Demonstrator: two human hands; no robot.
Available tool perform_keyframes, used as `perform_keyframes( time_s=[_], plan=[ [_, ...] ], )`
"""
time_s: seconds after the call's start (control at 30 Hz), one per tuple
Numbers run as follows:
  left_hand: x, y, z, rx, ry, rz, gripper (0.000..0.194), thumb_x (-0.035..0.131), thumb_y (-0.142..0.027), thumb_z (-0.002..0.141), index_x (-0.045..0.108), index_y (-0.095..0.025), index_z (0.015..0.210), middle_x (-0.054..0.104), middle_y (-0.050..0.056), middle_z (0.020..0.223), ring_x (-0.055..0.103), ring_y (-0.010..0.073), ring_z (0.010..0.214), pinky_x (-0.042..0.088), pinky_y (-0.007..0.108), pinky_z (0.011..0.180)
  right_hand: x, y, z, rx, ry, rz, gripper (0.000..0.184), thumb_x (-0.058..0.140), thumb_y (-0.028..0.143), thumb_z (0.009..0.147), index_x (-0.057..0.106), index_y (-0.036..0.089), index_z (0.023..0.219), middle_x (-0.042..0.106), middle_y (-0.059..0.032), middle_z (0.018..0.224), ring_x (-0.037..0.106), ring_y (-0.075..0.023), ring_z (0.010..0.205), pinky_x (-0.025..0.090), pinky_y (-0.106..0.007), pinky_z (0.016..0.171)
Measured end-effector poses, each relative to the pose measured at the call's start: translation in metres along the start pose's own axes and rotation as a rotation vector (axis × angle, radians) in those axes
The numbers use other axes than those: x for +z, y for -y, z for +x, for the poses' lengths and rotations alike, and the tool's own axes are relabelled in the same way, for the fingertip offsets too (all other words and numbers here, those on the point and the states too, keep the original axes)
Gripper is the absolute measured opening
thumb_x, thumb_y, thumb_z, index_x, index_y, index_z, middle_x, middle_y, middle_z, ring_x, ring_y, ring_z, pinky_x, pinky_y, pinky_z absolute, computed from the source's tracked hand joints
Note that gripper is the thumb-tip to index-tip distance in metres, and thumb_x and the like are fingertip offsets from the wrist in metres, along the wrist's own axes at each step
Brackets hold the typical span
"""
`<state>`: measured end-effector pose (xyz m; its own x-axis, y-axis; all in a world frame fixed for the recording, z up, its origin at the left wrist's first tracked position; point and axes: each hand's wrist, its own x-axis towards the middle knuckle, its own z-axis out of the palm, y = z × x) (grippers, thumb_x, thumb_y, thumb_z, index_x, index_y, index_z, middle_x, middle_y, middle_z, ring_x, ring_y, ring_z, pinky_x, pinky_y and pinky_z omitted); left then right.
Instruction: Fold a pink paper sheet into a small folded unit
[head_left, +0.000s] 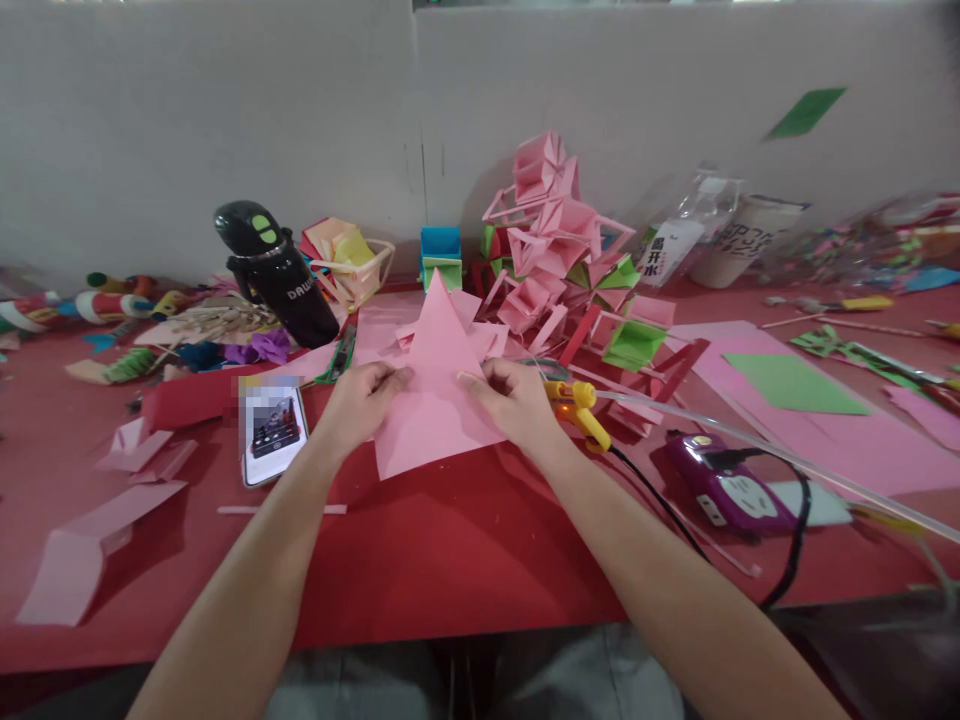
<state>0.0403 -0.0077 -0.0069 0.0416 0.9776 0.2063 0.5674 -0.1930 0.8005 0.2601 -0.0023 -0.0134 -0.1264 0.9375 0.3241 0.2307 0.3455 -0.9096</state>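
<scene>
Pinching the pink paper sheet (439, 405) from both sides: left hand (364, 402) on its left edge, right hand (521, 402) on its right, thumbs on top. Sheet sits between the hands, tip pointing away past them; tapers to a point, near edge wide and slanted. Red tabletop (457, 560) runs from that edge to its own front edge. Right side tight: yellow glue gun (576, 405) just beside right hand. Phone (276, 440) near left forearm (259, 565), pink paper models (551, 235) beyond, to the right.
</scene>
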Motion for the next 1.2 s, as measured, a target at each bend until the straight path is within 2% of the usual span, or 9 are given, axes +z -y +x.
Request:
perform_keyframes(
  time_s=[0.37, 0.6, 0.67, 0.77, 0.87, 0.93, 1.03, 1.1, 1.2],
  plan=[
    [0.006, 0.008, 0.001, 0.092, 0.006, -0.086, 0.023, 0.059, -0.037, 0.088, 0.065, -0.017, 0.079, 0.065, 0.003, 0.076, 0.057, 0.0176, 0.072, 0.041, 0.027, 0.067, 0.0, 0.003, -0.002, 0.005, -0.094, 0.025, 0.053, 0.072, 0.054, 0.077, 0.037, 0.021, 0.055, 0.031, 0.0054, 0.057, 0.027, -0.0091, 0.055, 0.024, -0.027, 0.051],
    [-0.002, 0.004, 0.001, 0.026, -0.029, -0.077, 0.026, 0.067, -0.042, 0.081, 0.069, -0.017, 0.075, 0.06, 0.0, 0.064, 0.049, 0.0153, 0.062, 0.034, 0.025, 0.058, 0.001, 0.003, -0.003, 0.138, 0.005, 0.205, 0.049, 0.075, 0.056, 0.073, 0.046, 0.019, 0.058, 0.042, 0.0043, 0.058, 0.036, -0.0092, 0.055, 0.031, -0.026, 0.052],
    [-0.008, -0.002, 0.0, 0.013, -0.011, -0.153, 0.029, 0.069, -0.045, 0.078, 0.071, -0.017, 0.074, 0.064, 0.002, 0.068, 0.051, 0.0159, 0.063, 0.037, 0.025, 0.059, 0.002, 0.004, -0.004, 0.175, 0.075, 0.285, 0.044, 0.075, 0.056, 0.074, 0.055, 0.018, 0.065, 0.052, 0.0017, 0.064, 0.046, -0.0114, 0.06, 0.038, -0.027, 0.056],
    [-0.017, -0.004, 0.0, -0.01, 0.017, -0.192, 0.031, 0.072, -0.048, 0.075, 0.073, -0.018, 0.074, 0.067, 0.003, 0.071, 0.054, 0.0168, 0.065, 0.041, 0.025, 0.061, 0.003, 0.003, -0.004, 0.206, 0.209, 0.433, 0.043, 0.074, 0.058, 0.076, 0.067, 0.018, 0.091, 0.068, -0.0059, 0.086, 0.062, -0.0184, 0.079, 0.05, -0.031, 0.071],
    [-0.023, 0.0, 0.0, -0.028, 0.048, -0.205, 0.031, 0.076, -0.049, 0.072, 0.075, -0.019, 0.075, 0.071, 0.004, 0.074, 0.058, 0.0174, 0.067, 0.043, 0.025, 0.061, 0.003, 0.002, -0.001, 0.208, 0.185, 0.487, 0.05, 0.073, 0.06, 0.076, 0.067, 0.019, 0.104, 0.071, -0.0099, 0.103, 0.064, -0.0224, 0.097, 0.052, -0.035, 0.084],
    [-0.024, 0.002, -0.001, -0.031, 0.11, -0.205, 0.028, 0.075, -0.048, 0.072, 0.076, -0.019, 0.075, 0.072, 0.005, 0.075, 0.059, 0.0175, 0.067, 0.044, 0.025, 0.062, 0.002, 0.002, 0.001, 0.187, 0.094, 0.514, 0.048, 0.074, 0.058, 0.076, 0.067, 0.02, 0.103, 0.071, -0.0089, 0.107, 0.064, -0.0215, 0.099, 0.052, -0.034, 0.086],
    [-0.024, 0.0, -0.004, -0.026, 0.297, -0.166, 0.025, 0.073, -0.045, 0.075, 0.076, -0.02, 0.074, 0.072, 0.004, 0.076, 0.061, 0.0181, 0.069, 0.045, 0.025, 0.064, -0.001, 0.004, 0.003, 0.18, 0.022, 0.585, 0.046, 0.08, 0.052, 0.072, 0.066, 0.021, 0.103, 0.072, -0.0057, 0.102, 0.065, -0.0184, 0.09, 0.052, -0.031, 0.079],
    [-0.024, -0.002, -0.006, -0.029, 0.434, -0.128, 0.025, 0.071, -0.045, 0.078, 0.076, -0.021, 0.073, 0.072, 0.004, 0.074, 0.061, 0.0184, 0.07, 0.045, 0.024, 0.064, -0.005, 0.007, 0.003, 0.255, 0.065, 0.567, 0.042, 0.079, 0.053, 0.072, 0.069, 0.019, 0.095, 0.072, -0.0046, 0.089, 0.064, -0.0161, 0.077, 0.05, -0.029, 0.07],
    [-0.024, -0.003, -0.008, -0.049, 0.586, -0.065, 0.024, 0.069, -0.044, 0.079, 0.077, -0.022, 0.073, 0.072, 0.003, 0.073, 0.062, 0.0188, 0.068, 0.045, 0.024, 0.061, -0.012, 0.011, 0.003, 0.412, 0.242, 0.47, 0.046, 0.069, 0.061, 0.078, 0.071, 0.016, 0.076, 0.067, -0.0039, 0.068, 0.057, -0.0131, 0.06, 0.044, -0.027, 0.057]
  ],
)
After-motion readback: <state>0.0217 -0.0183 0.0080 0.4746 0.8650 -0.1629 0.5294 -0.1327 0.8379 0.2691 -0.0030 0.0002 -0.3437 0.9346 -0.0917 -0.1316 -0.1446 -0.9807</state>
